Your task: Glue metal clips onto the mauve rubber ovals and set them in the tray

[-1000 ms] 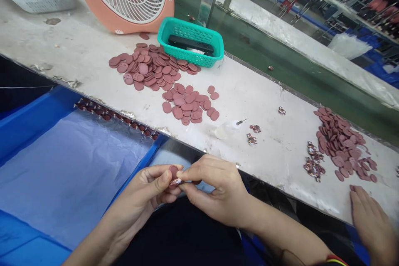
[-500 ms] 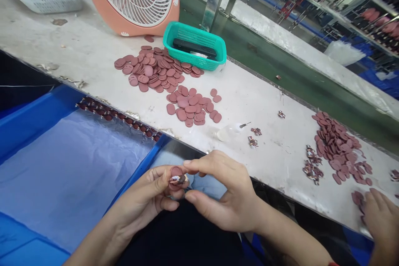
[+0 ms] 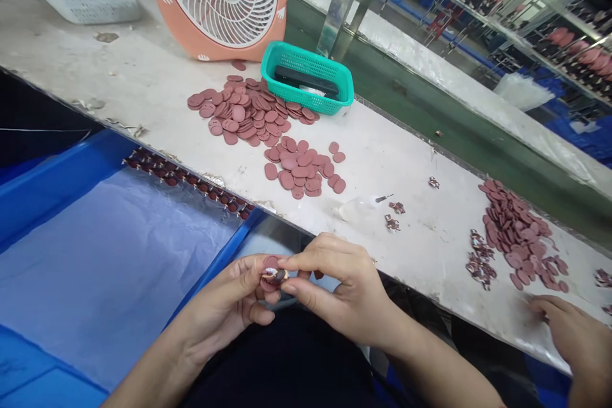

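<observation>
Between my two hands is a small figurine on a reddish-brown oval disc [image 3: 274, 275], dark brown and white on its face. My left hand [image 3: 234, 296] pinches it between thumb and fingers. The thumb and index finger of my right hand [image 3: 342, 287] close on its right side. Past my hands on the table lie a small pile of brown oval discs [image 3: 303, 167] and a larger pile [image 3: 243, 108]. A clear bottle with a needle tip [image 3: 358, 209] lies near two small brown-and-white figurines [image 3: 393, 223].
An orange fan [image 3: 229, 0] and a green basket [image 3: 310, 102] stand at the back. A blue crate [image 3: 105, 255] with rows of figurines is at lower left. At right, another person's hand [image 3: 568, 325] is near more discs [image 3: 516, 229] and figurines [image 3: 480, 261].
My right thumb and index finger have closed onto the figurine held in my left hand. The other person's hand has shifted left along the table edge. The view has shifted slightly.
</observation>
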### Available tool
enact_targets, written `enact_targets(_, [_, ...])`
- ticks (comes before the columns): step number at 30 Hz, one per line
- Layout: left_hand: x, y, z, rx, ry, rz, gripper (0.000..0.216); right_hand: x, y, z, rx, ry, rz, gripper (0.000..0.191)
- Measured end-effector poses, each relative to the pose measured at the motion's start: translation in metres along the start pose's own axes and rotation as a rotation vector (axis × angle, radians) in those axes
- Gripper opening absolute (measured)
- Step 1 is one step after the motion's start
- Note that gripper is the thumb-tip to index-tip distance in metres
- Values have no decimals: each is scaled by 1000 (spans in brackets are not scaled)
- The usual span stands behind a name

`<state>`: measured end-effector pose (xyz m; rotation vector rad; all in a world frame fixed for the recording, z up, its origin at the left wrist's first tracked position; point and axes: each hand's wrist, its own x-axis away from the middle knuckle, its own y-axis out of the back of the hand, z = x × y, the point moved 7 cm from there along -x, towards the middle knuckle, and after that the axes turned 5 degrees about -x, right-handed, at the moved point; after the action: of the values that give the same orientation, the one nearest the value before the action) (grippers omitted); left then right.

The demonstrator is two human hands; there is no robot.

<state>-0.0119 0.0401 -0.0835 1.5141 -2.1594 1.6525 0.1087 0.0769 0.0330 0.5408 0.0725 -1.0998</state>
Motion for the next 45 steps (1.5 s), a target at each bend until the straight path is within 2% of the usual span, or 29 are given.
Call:
enact_targets(4, [2, 5, -1, 3, 9, -53, 32, -2, -3, -2, -37, -17, 10, 11])
enact_targets(13, [3, 10, -1, 6, 6, -71, 29, -4, -9, -7, -60, -54, 41, 8])
enact_targets(18, [5, 6, -2, -1, -1, -16, 34, -6, -8, -7, -100, -83, 34, 9])
enact_targets(23, [5, 6, -8, -16, -41, 6, 46, -10, -6, -4, -141, -14, -30, 11])
enact_targets(26, [4, 15, -11, -16, -95, -123, 58, -9, -6, -2, -3, 94, -127, 13])
enact_targets(30, [16, 34, -25, -61, -406, -463, 39, -3, -17, 3, 328, 310, -281, 19])
enact_targets(32, [25, 34, -31, -109, -539, -533, 35, 0, -31, 5, 471, 451, -292, 22])
enact_targets(34, [30, 30, -35, -156, -610, -547, 34, 2, -45, 2, 543, 539, -262, 25])
enact_targets(41, [36, 43, -41, -210, -623, -688, 33, -9, -70, -15, 542, 536, -196, 22])
enact_targets(45, [36, 69, -50, -354, -596, -795, 37, -8, -69, -7, 528, 550, -179, 19])
